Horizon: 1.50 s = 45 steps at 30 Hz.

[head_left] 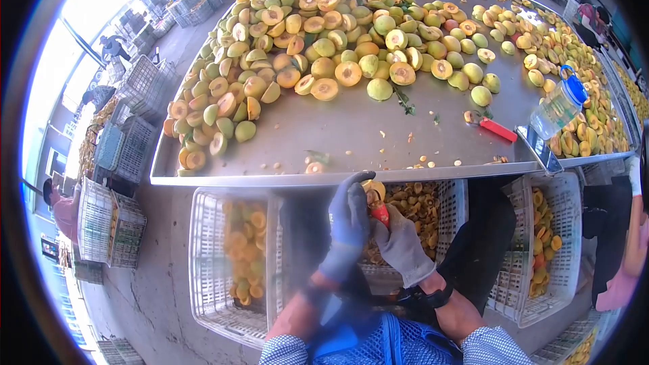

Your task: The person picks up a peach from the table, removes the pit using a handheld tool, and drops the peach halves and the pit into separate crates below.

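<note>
- No legible text, label, brand, number or sign found anywhere in the head view.
- Plastic bottle with blue cap, on the table's right side: clear surface, no lettering discernible.
- White crates below the table edge: no markings readable.
- Red-handled tool on the table: no brand visible.
- Gloves on both hands: no print can be made out.
</note>
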{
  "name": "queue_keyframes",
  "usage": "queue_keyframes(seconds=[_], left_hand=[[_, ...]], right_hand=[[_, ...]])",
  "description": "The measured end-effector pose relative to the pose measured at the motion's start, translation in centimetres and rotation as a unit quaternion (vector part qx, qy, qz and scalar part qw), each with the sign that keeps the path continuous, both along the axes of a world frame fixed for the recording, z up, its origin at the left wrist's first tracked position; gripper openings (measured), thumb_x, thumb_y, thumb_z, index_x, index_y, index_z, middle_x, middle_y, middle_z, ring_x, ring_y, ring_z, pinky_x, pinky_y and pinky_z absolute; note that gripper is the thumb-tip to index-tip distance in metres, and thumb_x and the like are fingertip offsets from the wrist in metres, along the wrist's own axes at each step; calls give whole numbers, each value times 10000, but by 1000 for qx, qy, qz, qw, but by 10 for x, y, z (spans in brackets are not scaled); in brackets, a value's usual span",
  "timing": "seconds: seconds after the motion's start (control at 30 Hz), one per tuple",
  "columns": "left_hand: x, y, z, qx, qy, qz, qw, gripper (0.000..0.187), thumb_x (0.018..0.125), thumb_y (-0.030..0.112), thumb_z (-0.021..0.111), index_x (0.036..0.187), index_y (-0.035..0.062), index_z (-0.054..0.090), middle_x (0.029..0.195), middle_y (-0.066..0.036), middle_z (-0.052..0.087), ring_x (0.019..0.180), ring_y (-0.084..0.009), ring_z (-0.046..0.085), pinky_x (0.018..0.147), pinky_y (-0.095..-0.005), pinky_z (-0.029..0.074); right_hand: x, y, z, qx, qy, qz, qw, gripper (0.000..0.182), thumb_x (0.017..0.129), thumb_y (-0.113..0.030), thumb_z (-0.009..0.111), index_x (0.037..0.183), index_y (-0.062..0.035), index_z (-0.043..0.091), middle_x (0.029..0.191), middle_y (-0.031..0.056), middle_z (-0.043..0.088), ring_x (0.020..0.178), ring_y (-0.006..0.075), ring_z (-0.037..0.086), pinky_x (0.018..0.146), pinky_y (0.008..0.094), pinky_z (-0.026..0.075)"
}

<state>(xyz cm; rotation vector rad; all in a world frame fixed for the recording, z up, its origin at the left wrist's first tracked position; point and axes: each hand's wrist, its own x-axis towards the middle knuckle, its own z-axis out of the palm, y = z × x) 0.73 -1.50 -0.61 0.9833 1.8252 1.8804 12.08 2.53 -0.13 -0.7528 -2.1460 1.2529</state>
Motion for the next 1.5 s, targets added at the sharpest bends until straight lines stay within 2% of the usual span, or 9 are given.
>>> queue_keyframes(seconds=[0.43, 0.63, 0.97, 1.23, 1.37, 1.4, 1.43, 1.47, 1.5], left_hand=[[-24, -10, 20, -124, 73, -148, 978, 349, 1008, 202, 390, 1004, -32, 648, 874, -126, 671, 828, -192, 638, 775, -316, 494], [-8, -11, 3, 18, -170, -108, 979, 405, 1000, 308, 444, 1015, -49, 635, 914, -86, 665, 853, -136, 601, 820, -280, 478], [-32, -6, 13, -170, -126, -232, 949, 367, 981, 324, 516, 908, 0, 670, 739, 32, 608, 662, -40, 536, 593, -194, 435], [-21, 0, 3, -68, -230, -299, 924, 446, 965, 417, 506, 904, -2, 645, 774, -10, 617, 715, -101, 556, 670, -259, 471], [-7, -11, -1, -53, -259, -151, 953, 487, 980, 455, 438, 1015, 3, 615, 819, -47, 622, 778, -142, 595, 719, -263, 489], [-19, -12, -2, -45, -442, -89, 892, 373, 972, 354, 494, 1067, 11, 605, 929, -81, 630, 847, -165, 601, 774, -293, 499], [-35, -35, 10, -57, -208, -76, 974, 518, 1008, 439, 379, 985, -4, 647, 880, -68, 652, 808, -146, 614, 736, -272, 495], [-63, -51, 0, -150, 99, -66, 981, 454, 993, 374, 432, 982, -22, 652, 882, -68, 651, 835, -137, 607, 769, -263, 487], [-91, -71, 8, -170, 129, -97, 972, 320, 956, 242, 502, 995, -37, 653, 878, -73, 649, 844, -142, 607, 787, -266, 485]], right_hand=[[8, -7, -1, -338, 20, 86, 937, 323, 967, -313, 509, 1036, -6, 580, 773, 54, 590, 716, 123, 529, 662, 279, 457], [6, -10, -1, -438, 36, 108, 892, 365, 980, -355, 501, 1062, -7, 570, 847, 26, 585, 777, 102, 512, 672, 279, 441], [15, -9, -2, -287, -78, 132, 946, 432, 992, -419, 456, 1059, -10, 578, 838, 10, 586, 775, 114, 515, 731, 272, 441], [22, -13, -8, -735, 123, 221, 629, 415, 966, -500, 442, 789, -127, 485, 534, -69, 318, 417, 68, 304, 415, 242, 228], [37, -14, -2, -702, 182, 256, 639, 403, 959, -479, 461, 803, -109, 493, 535, -68, 329, 427, 67, 314, 421, 238, 226], [44, -14, -2, -689, 201, 270, 642, 399, 957, -472, 467, 807, -103, 496, 535, -68, 332, 430, 67, 318, 423, 237, 226], [51, -13, -3, -677, 221, 286, 641, 396, 955, -465, 474, 812, -97, 499, 535, -68, 336, 434, 67, 321, 425, 235, 225], [62, -10, -39, -547, 108, 188, 809, 401, 951, -489, 495, 824, -109, 510, 530, -55, 352, 418, 74, 311, 415, 237, 236], [68, -6, -54, -544, 113, 191, 809, 401, 951, -489, 495, 824, -109, 510, 530, -55, 352, 418, 74, 311, 415, 237, 236]])
